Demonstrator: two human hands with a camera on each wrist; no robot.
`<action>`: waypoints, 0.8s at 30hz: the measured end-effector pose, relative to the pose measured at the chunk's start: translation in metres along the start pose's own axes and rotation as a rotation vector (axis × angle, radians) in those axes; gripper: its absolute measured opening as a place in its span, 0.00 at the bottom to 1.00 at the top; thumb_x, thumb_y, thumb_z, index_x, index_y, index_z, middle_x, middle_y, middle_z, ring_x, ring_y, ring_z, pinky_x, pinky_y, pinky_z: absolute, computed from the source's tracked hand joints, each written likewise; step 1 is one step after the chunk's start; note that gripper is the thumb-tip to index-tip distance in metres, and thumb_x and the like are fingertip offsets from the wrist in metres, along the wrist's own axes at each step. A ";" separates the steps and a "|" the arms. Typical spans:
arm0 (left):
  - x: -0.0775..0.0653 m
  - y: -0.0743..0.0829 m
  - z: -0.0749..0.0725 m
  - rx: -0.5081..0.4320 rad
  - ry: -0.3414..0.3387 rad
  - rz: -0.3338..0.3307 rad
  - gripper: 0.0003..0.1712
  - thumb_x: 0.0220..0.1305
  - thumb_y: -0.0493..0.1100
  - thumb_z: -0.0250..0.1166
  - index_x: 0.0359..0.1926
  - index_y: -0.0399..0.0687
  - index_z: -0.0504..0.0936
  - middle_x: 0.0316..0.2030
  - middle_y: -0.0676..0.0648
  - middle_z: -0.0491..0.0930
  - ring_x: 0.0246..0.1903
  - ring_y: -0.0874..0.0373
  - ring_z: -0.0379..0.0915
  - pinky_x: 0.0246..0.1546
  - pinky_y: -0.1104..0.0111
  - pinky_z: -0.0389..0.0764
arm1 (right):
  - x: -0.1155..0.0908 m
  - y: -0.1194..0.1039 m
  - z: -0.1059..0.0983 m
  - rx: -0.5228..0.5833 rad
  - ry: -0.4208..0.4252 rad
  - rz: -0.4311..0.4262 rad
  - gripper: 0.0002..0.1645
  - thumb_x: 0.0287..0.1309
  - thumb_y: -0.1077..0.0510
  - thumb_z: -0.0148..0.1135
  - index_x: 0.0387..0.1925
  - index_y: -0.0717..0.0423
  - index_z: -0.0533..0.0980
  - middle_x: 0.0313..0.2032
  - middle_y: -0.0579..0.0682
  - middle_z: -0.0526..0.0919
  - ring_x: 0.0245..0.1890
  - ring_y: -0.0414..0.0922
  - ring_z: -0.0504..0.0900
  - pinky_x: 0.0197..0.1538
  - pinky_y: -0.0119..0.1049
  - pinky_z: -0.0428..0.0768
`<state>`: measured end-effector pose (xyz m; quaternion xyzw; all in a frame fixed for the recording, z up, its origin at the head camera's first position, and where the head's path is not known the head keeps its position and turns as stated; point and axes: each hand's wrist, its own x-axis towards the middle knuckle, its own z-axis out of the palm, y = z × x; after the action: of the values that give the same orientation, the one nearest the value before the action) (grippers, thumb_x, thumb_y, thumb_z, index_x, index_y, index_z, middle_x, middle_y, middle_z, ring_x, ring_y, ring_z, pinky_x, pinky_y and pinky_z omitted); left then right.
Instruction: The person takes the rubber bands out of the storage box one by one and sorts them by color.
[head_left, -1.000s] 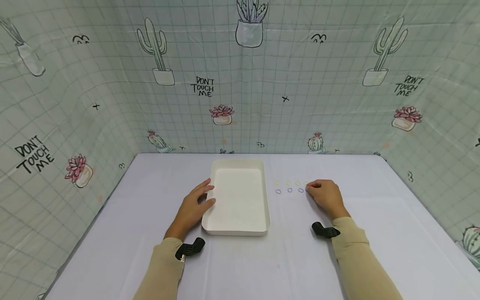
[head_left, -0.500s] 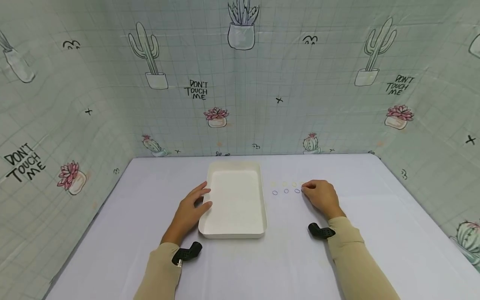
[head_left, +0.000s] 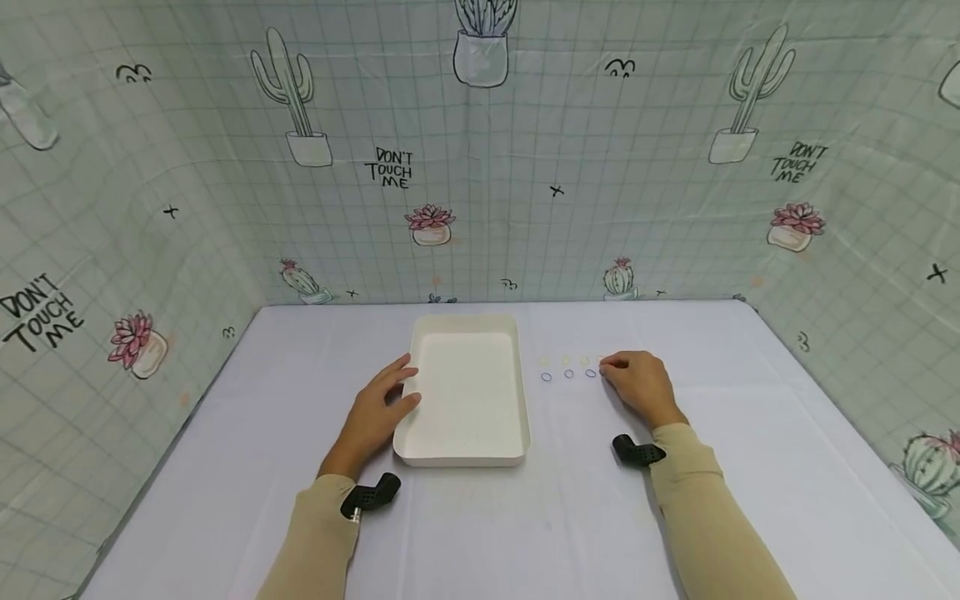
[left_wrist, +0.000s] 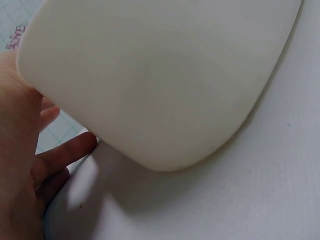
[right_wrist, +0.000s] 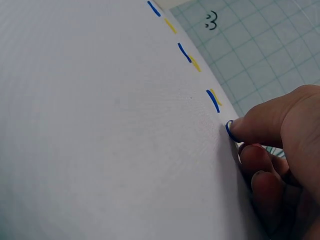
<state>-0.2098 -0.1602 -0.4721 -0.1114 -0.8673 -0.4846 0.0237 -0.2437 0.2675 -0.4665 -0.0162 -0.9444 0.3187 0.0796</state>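
A white rectangular tray (head_left: 465, 400) lies on the table, nothing in it. At its left side, my left hand (head_left: 372, 417) touches the rim with thumb and fingers spread; in the left wrist view the fingers (left_wrist: 70, 151) reach the tray's outer wall (left_wrist: 160, 120). Right of the tray, my right hand (head_left: 639, 383) pinches a thin blue ring (right_wrist: 229, 131) between thumb and finger, low over the table. Beside it run two rows: blue rings (head_left: 568, 374) in front, pale yellow rings (head_left: 566, 360) behind. The yellow ring farthest right is partly behind the fingers.
A white cloth covers the table (head_left: 480, 533). Fabric walls (head_left: 510, 167) printed with cacti and a grid stand at the back and both sides. A black device is strapped to each wrist.
The head view has shifted slightly. My right hand keeps its pinch at the end of the blue row, and my left hand stays on the tray's side.
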 end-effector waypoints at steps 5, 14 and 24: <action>0.001 0.000 -0.003 0.012 0.006 -0.006 0.28 0.70 0.48 0.64 0.68 0.48 0.74 0.74 0.58 0.59 0.74 0.55 0.51 0.72 0.55 0.58 | 0.003 0.000 0.000 0.016 -0.002 0.006 0.14 0.67 0.55 0.62 0.45 0.59 0.86 0.51 0.62 0.84 0.59 0.62 0.76 0.61 0.59 0.72; 0.003 0.001 -0.003 0.003 0.009 0.009 0.28 0.70 0.48 0.64 0.68 0.48 0.74 0.74 0.57 0.60 0.74 0.54 0.52 0.71 0.56 0.60 | 0.000 0.000 -0.008 0.149 -0.030 0.076 0.18 0.68 0.52 0.60 0.50 0.61 0.83 0.38 0.58 0.86 0.40 0.53 0.81 0.43 0.44 0.81; 0.000 0.000 -0.002 -0.010 0.001 0.005 0.26 0.72 0.48 0.62 0.67 0.47 0.75 0.74 0.57 0.60 0.70 0.51 0.61 0.70 0.56 0.62 | -0.005 0.002 -0.008 0.271 -0.059 0.213 0.20 0.72 0.51 0.55 0.54 0.62 0.79 0.35 0.55 0.81 0.30 0.45 0.78 0.31 0.30 0.80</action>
<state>-0.2099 -0.1621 -0.4713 -0.1133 -0.8645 -0.4891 0.0248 -0.2371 0.2731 -0.4624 -0.0959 -0.8876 0.4501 0.0189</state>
